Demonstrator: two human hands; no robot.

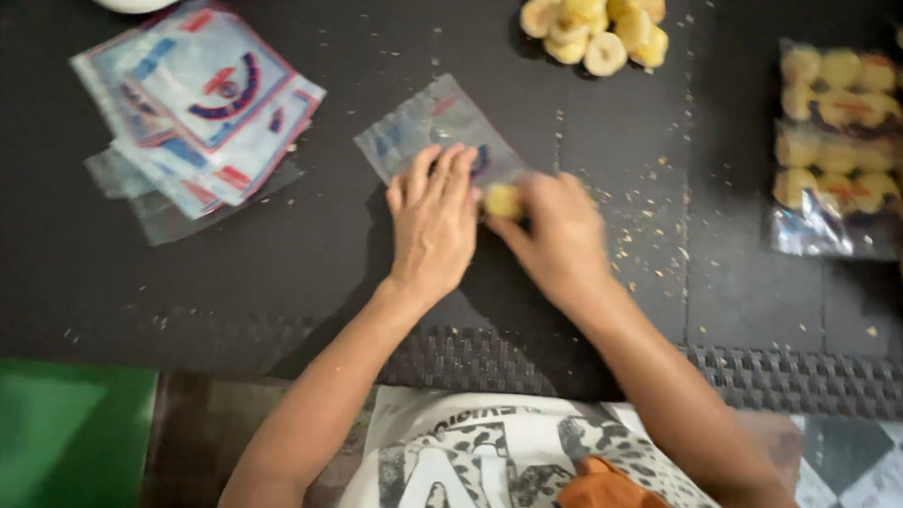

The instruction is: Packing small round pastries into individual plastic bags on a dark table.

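- Left hand (434,221) flat, fingers spread, pressing down the clear bag (431,131) on the dark mat (302,249).
- Right hand (560,238) pinched on a yellow cookie (502,201), right at the bag's near end.
- Bag slanting up and away to the left.

Both hands meet ahead: left hand (433,221) flat, fingers spread; right hand (557,233) pinched closed.

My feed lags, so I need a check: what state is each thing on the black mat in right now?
Clear printed plastic bag: lying flat, pinned by the left hand.
Small yellow round biscuit: pinched in the right hand at the bag's mouth.
Stack of printed plastic bags: empty, fanned out.
Pile of yellow round biscuits: loose, unpacked.
Filled clear biscuit packs: packed, lying flat.
Crumbs: scattered.
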